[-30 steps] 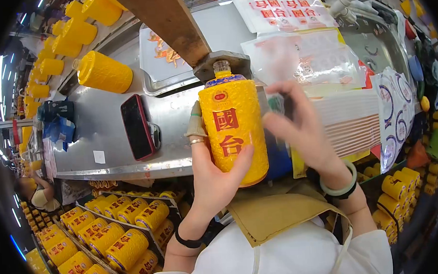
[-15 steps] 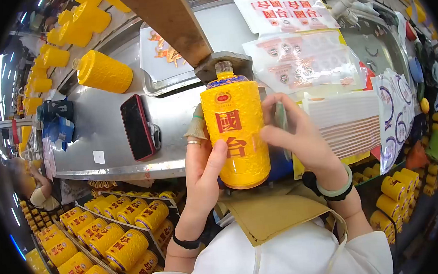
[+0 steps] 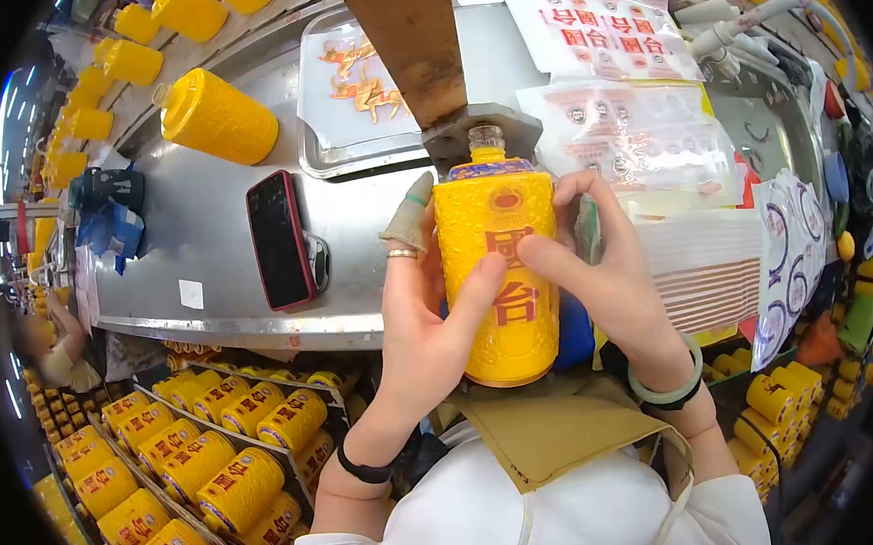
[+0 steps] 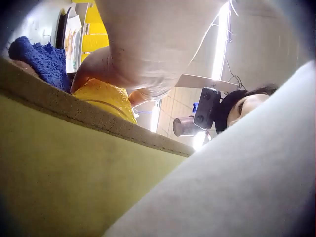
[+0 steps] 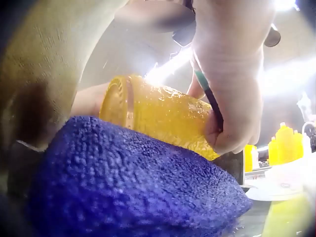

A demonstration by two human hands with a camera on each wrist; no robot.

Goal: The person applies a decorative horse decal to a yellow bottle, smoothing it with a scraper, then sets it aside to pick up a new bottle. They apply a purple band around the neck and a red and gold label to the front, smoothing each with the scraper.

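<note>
A yellow embossed bottle [image 3: 506, 353] with red characters lies neck away from me, its clear glass mouth at a metal bracket [image 3: 517, 123]. My left hand [image 3: 422, 323] grips its left side, thumb on the front; a fabric finger cover [image 3: 411, 219] is on one finger. My right hand [image 3: 616, 271] presses its thumb on the upper red character, close to the left thumb. Curled right fingers hold a thin flat green piece [image 3: 588, 225] at the bottle's right side. Below the bottle in the right wrist view is a blue towel [image 5: 128, 177].
A wooden beam [image 3: 398, 45] ends at the bracket. Beside it are a metal tray [image 3: 312, 110] with red-gold decals, a phone [image 3: 277, 242] and another yellow bottle [image 3: 217, 116]. Printed sheets [image 3: 628, 141] lie right; crates of yellow bottles [image 3: 250, 489] stand below left.
The right hand has come from beside the bottle onto it, its thumb now on the front. The left thumb has slid up toward the upper character. The head view has shifted slightly.
</note>
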